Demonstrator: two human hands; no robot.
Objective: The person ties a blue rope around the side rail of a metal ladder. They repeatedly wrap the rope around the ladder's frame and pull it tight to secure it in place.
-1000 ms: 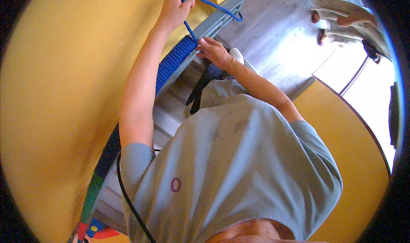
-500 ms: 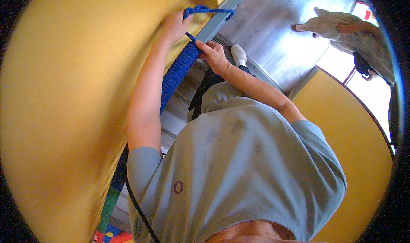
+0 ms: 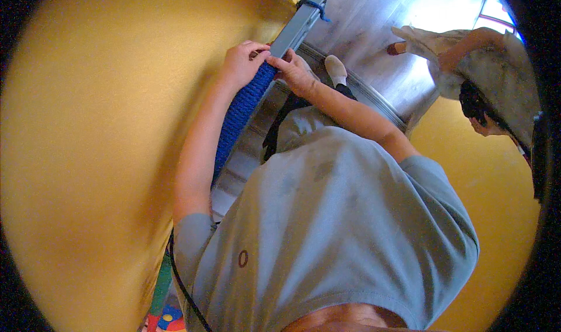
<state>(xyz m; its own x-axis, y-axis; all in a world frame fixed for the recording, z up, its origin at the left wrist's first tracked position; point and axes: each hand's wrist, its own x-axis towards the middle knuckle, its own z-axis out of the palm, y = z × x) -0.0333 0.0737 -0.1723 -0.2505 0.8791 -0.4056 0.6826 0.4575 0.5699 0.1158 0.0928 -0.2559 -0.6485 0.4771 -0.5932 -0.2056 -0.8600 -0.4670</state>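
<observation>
Rope snug on the rail

It sheathes the grey rail beside the yellow surface, up to where my hands meet. I judge it soft, light and grippy, hardly fragile, best held at the topmost turn. There my left hand bunches its fingers narrow; my right hand sets its thumb. I can't tell what either grips. Half a second ago my left was higher, drawing rope out; now it sits lower, beside the right.
</observation>
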